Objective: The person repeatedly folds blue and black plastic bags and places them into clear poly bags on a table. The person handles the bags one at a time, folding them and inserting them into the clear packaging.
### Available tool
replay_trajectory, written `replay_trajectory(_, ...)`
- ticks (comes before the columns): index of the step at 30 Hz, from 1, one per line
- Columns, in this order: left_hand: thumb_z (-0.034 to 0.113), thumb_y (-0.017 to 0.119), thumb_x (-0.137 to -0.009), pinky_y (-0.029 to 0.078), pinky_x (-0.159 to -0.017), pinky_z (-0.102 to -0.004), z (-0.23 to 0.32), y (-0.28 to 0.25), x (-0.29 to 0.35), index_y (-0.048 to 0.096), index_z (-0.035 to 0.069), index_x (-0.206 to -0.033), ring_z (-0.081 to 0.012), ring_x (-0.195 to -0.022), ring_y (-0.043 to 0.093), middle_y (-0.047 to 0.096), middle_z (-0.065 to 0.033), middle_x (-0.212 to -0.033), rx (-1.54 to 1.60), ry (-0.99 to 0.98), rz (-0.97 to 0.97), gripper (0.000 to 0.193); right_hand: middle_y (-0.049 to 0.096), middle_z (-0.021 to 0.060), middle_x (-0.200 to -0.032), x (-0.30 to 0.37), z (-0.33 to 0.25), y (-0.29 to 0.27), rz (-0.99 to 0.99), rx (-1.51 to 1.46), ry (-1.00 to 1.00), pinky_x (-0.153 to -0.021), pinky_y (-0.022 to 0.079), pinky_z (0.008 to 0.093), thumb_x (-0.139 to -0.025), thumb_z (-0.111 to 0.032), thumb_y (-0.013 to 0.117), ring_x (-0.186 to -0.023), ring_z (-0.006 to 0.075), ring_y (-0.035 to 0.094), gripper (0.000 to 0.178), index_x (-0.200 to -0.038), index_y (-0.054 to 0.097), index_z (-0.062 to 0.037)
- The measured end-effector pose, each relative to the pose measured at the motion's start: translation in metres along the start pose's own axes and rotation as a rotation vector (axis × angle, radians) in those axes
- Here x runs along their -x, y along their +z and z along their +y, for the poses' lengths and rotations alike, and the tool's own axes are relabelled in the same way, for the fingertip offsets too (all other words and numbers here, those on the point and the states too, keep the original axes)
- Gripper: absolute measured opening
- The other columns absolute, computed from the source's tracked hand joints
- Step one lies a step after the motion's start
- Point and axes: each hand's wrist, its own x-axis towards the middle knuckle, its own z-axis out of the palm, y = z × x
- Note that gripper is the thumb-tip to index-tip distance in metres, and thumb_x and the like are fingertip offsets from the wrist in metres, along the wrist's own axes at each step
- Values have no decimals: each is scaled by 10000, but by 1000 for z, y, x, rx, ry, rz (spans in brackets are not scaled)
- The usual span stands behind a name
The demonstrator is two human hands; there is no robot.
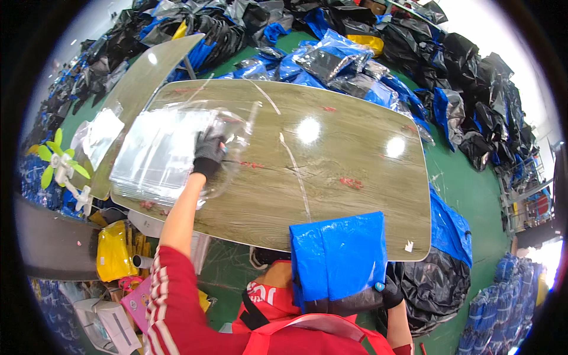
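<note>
Grasping the folded blue sheet (340, 251) by its lower right side with the black-gloved right hand (389, 292), across the table's (367, 145) near edge, just left of the near right corner. With the black-gloved left hand (209, 155), touching the right part of the clear plastic stack (155, 155) by the left edge; cannot tell whether pinching any. Beyond the far edge, blue and black bundles (331, 56); off the near left corner, a yellow bag (112, 253) and a green-bladed fan (57, 160).
</note>
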Motion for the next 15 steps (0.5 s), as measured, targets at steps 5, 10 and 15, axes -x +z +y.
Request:
replay_trajectory(5,242,611,-832,194,-1152,-537,120,-47,81,635,35,-1071,-341,-1323,424,580,-131,-1291,526,466,-338,318,582,78,-1204,10,-24,-8,94,260,-193,-964,435,352,-753,-345,773,-1104,206,542,641,-1265,541,-37)
replay_trajectory(10,250,719,-775,249,-1129,-515,138,-63,98,550,57,-803,-357,-1254,483,630,-156,-1157,844,373,-466,258,524,127,-1336,2,-61,-13,151,36,-104,-1001,439,386,-769,-363,764,-1183,248,533,835,-1419,388,3)
replay_trajectory(15,300,737,-741,365,-986,-503,155,-43,86,614,86,-824,-311,-1077,547,640,-140,-1080,605,290,-241,260,570,106,-1233,-13,-86,4,78,22,-50,-886,509,347,-809,-317,744,-1047,201,597,736,-1384,422,11)
